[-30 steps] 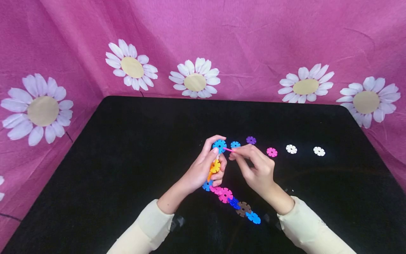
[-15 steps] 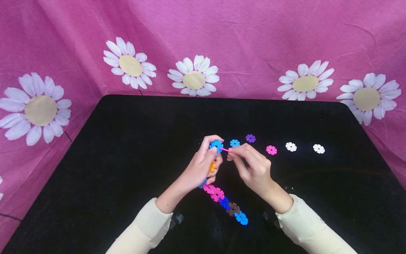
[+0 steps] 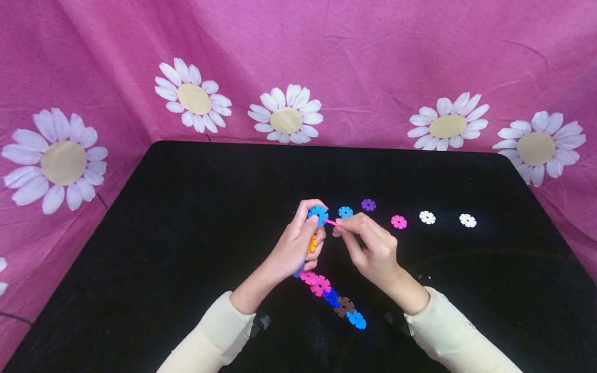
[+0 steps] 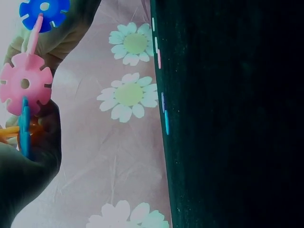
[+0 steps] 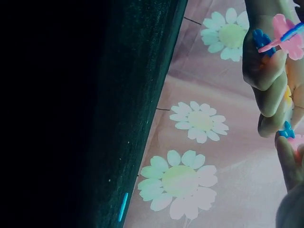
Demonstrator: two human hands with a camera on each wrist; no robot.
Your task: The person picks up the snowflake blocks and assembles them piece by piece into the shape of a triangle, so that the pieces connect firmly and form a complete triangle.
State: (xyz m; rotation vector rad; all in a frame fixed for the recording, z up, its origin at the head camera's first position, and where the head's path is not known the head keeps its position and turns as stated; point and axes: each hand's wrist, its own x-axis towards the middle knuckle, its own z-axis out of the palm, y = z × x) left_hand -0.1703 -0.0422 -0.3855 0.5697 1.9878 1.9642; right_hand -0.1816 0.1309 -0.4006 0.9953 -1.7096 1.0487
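Left hand [image 3: 295, 241] has a grip on a chain of colourful discs [image 3: 320, 285], plus a blue disc [image 3: 318, 213] up top; right hand [image 3: 374, 245] pinches a pink disc [image 3: 331, 222] edge-on against it.

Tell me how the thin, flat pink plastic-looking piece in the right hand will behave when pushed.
The pink piece would probably resist bending, since its exposed edge looks straight. It is likely light, being thin and held in a fingertip pinch of the right hand.

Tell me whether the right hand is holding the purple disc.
No, the purple disc lies on the black table, while the right hand pinches a pink disc seen edge-on.
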